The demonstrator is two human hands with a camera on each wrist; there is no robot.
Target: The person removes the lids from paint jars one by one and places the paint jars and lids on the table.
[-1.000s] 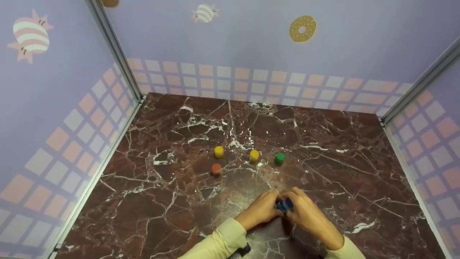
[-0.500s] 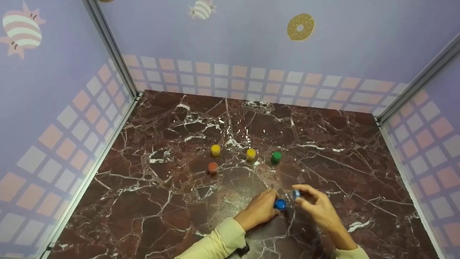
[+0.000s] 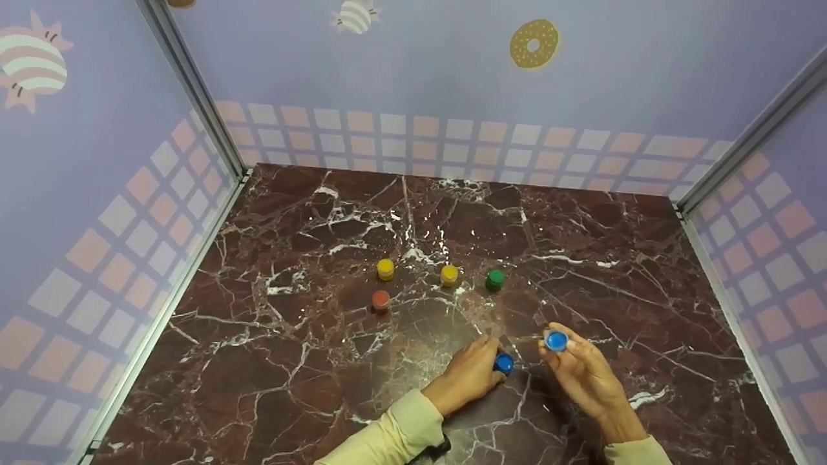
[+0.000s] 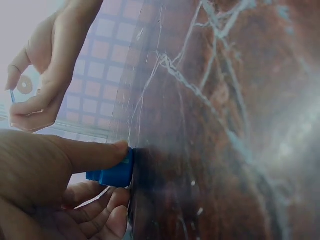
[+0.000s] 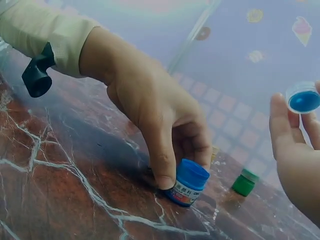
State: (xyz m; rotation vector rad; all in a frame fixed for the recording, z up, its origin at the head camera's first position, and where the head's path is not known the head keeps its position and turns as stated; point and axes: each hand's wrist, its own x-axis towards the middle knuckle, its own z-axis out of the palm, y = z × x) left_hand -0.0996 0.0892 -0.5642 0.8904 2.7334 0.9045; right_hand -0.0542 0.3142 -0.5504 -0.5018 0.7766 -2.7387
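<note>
The step in hand looks like uncapping: the left hand (image 3: 468,369) grips the open blue jar (image 3: 504,363) on the counter (image 3: 310,407), the right hand (image 3: 586,374) pinches a blue-coated lid (image 3: 556,341) apart from it, and setting that lid down probably calls for steadying the jar.

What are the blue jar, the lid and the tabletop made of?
Blue jar: likely plastic, smooth, judging by its soft sheen. Lid: probably clear plastic, glossy; its rim looks see-through around the blue. Tabletop: marble-look, polished; white veins and glare fit stone, but printed film is possible.
</note>
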